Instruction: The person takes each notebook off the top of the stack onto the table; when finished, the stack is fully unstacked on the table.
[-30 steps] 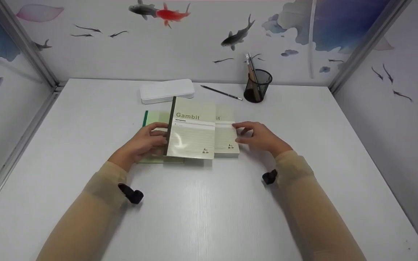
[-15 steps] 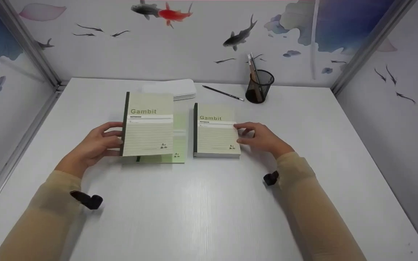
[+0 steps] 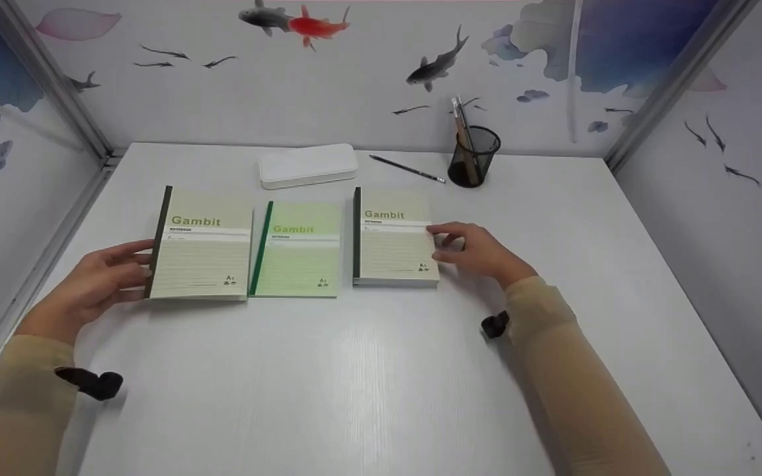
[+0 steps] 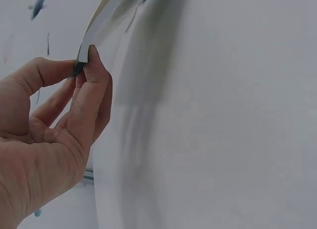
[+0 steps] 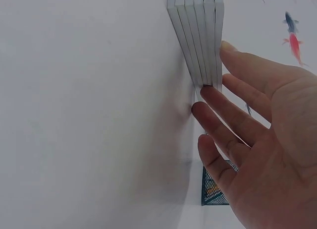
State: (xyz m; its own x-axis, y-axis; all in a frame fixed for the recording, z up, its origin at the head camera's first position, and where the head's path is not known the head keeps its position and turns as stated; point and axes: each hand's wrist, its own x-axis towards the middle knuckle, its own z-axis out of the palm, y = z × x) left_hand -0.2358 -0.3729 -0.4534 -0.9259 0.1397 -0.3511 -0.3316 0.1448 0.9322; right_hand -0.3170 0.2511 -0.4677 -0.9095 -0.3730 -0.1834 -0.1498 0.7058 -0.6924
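My left hand (image 3: 100,284) pinches the dark spine of a pale cream Gambit notebook (image 3: 202,244). Seen from the left wrist, thumb and fingertips squeeze that spine (image 4: 78,68) clear of the table, and a shadow falls beneath. Just right of it, a green Gambit notebook (image 3: 296,254) lies flat. Further right is a stack of several cream notebooks (image 3: 394,244), neatly piled with dark spines to the left. My right hand (image 3: 477,250) touches the stack's right edge with fairly straight fingers. The right wrist view gives the page edges (image 5: 195,35) of the stack side on, near the thumb and fingertips.
A white case (image 3: 308,165) lies at the back of the white table (image 3: 368,383). To its right are a loose pencil (image 3: 407,169) and a black mesh pen cup (image 3: 473,158) holding pencils. Printed wall panels (image 3: 354,86) enclose the back and both sides.
My left hand has carried a cream notebook leftward off the stack, past the green notebook, and lowered it at the left. The green notebook is now uncovered. My right hand has stayed at the stack.
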